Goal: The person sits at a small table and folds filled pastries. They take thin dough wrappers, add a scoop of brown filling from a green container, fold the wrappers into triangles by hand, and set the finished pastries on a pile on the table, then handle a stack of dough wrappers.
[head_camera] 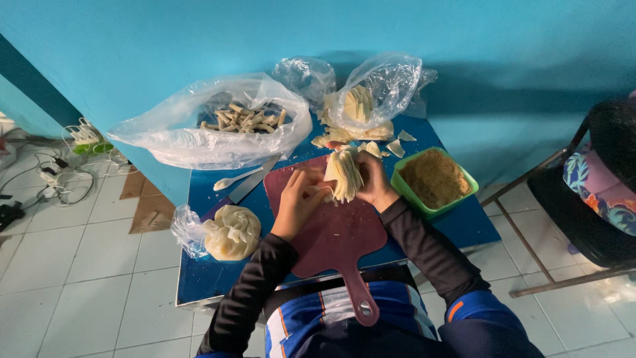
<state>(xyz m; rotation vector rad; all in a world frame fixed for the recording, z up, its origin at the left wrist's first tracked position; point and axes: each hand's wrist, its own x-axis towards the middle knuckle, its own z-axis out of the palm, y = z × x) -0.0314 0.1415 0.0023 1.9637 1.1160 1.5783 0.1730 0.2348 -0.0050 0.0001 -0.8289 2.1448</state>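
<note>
Blue wall behind, small blue table [457,229] w/ a red board [334,235] on it. Right hand [374,185] pinches a wrapper stack [344,174] over the board; left hand [298,199] has fingers curled at the stack's edge. Best to peel slow, one sheet only. Left fingertips hidden. Tub [434,179] filling is hard to make out.

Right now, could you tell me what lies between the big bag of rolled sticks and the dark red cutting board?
In the head view, a white spoon and a knife lie there on the blue table.
</note>
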